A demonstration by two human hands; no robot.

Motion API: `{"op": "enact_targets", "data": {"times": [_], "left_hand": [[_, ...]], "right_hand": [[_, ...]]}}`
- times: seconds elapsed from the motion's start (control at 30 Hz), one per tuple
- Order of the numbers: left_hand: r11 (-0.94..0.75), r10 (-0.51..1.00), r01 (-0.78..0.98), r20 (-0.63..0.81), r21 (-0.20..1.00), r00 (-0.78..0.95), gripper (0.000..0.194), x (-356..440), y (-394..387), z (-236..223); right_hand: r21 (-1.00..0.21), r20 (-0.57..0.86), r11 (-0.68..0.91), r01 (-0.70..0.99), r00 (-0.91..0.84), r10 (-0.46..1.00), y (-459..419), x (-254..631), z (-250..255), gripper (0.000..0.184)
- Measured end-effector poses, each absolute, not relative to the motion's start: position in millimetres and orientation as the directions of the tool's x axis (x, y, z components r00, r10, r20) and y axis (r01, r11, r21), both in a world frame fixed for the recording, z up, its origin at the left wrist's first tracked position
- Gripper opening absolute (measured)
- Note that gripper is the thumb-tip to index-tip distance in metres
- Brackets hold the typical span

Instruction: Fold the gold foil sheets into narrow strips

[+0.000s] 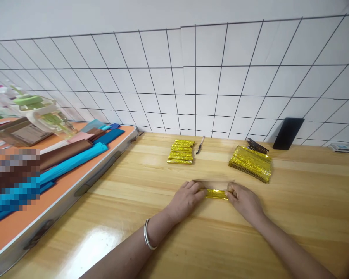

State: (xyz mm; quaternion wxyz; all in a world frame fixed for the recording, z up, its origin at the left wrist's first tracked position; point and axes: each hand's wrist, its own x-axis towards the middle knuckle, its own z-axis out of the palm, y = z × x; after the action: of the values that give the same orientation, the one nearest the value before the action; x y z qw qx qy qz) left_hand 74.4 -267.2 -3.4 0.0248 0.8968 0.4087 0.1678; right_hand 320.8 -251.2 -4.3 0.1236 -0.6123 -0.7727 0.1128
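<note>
A sheet of gold foil paper (217, 193) lies between my hands, its near edge folded into a shiny gold strip and its dull brownish far part behind. My left hand (189, 197) pinches the left end of it, and my right hand (244, 199) grips the right end. Beyond my left hand sits a row of folded gold foil strips (180, 152). Past my right hand is a stack of flat gold foil sheets (251, 162).
A black clip (257, 146) touches the stack's back. A pen (200, 145) lies beside the folded strips. A dark phone (288, 133) leans on the tiled wall. At left, an orange-topped surface (64, 180) holds fabric rolls (84, 157), a cardboard box (29, 131) and a green-lidded bottle (43, 112).
</note>
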Motion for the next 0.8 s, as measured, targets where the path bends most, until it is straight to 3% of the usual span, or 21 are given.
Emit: {"op": "enact_targets", "data": {"times": [0.13,0.4,0.7,0.8], "left_hand": [[-0.783,0.621,0.584,0.262,0.213,0.739,0.03,72,-263,-4],[-0.814,0.58,0.54,0.258,0.212,0.773,0.031,72,-264,-4],[-0.719,0.694,0.666,0.178,0.196,0.697,0.033,83,-282,5],[-0.679,0.734,0.709,0.143,0.19,0.664,0.042,87,-288,8]], "right_hand": [[-0.342,0.057,0.219,0.914,-0.212,0.976,-251,321,-3,0.015],[-0.355,0.045,0.202,0.913,-0.199,0.979,-250,323,-4,0.018],[-0.347,0.063,0.211,0.914,-0.202,0.977,-249,324,-7,0.016],[-0.354,0.064,0.213,0.91,-0.204,0.977,-249,324,-8,0.016]]}}
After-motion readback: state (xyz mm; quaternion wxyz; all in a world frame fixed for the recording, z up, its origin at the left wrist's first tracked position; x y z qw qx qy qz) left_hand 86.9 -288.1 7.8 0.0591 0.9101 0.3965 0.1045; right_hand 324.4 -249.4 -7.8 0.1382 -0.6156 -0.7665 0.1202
